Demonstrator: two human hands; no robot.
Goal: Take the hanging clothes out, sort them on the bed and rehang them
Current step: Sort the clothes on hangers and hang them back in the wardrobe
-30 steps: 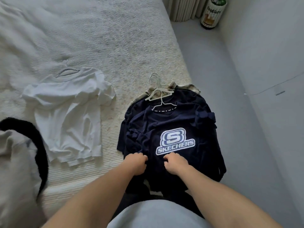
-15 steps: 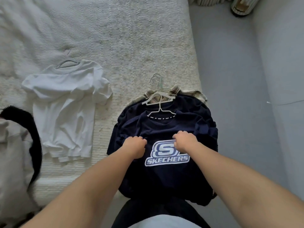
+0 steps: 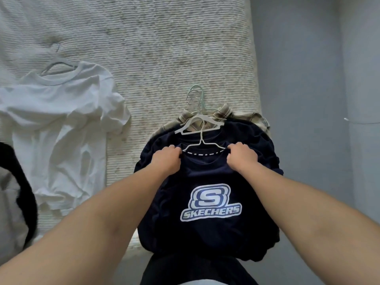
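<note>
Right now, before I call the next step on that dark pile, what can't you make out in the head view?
- Garments under the navy Skechers shirt: it covers them; count unclear, only a plaid collar shows.
- Hanger hooks: bunched and overlapping, number unclear.
- Fingers of the left hand and right hand: curled under at the neckline, so whether they grip cloth or hanger wire is unclear.
- Black-edged item: cut off by the left edge.

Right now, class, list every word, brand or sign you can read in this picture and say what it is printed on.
"SKECHERS", under a big "S" logo: printed on the chest of the navy T-shirt.
No other text can be seen.
</note>
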